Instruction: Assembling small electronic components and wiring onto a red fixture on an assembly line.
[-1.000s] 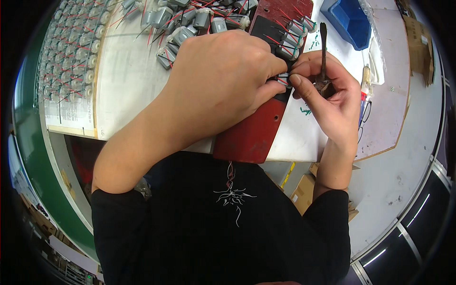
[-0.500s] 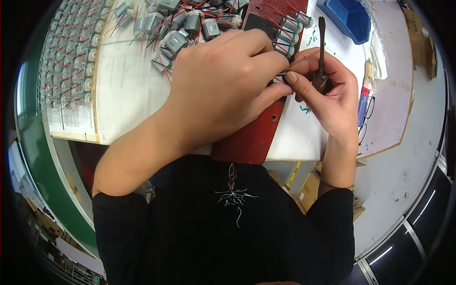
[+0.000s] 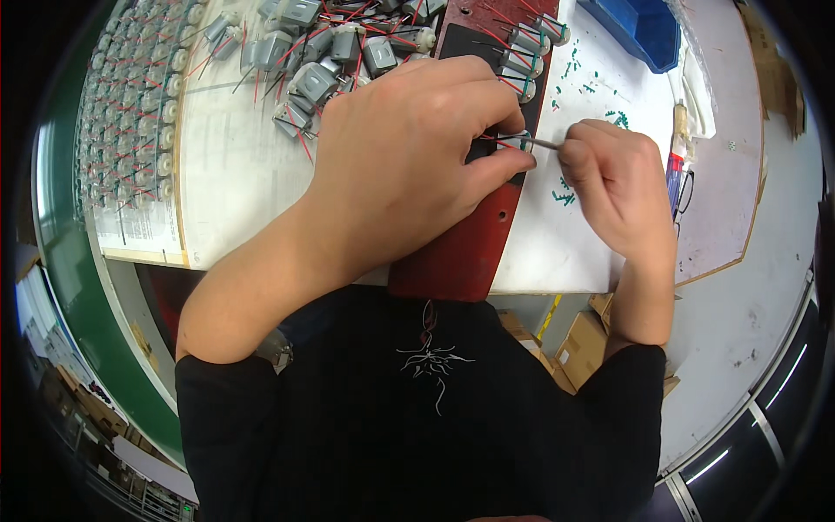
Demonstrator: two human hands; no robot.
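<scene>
My left hand (image 3: pixel 417 152) reaches across the red board (image 3: pixel 457 257), its thumb and fingers closed on a small motor (image 3: pixel 511 142) with red and black wires. Most of that motor lies hidden under the hand. To its right, my right hand (image 3: pixel 619 187) is closed round a screwdriver (image 3: pixel 546 143), whose thin shaft points left. The tip meets the motor's end between my left thumb and fingertips; exact contact cannot be made out. Beyond the left hand, several grey motors (image 3: pixel 524 63) stand in a row along the board's right edge, their white ends facing right.
A heap of wired grey motors (image 3: pixel 313 83) lies at the back, left of the board. Farther left, packed rows of motors (image 3: pixel 130 113) fill a tray. Tiny green pieces (image 3: pixel 564 198) are scattered right of the board, near a blue bin (image 3: pixel 639 35) and a blue-and-red tool (image 3: pixel 674 165).
The screwdriver, upright in my right hand before, now points left with its tip at the motor. My right hand has drawn back to the right; the left keeps its grip.
</scene>
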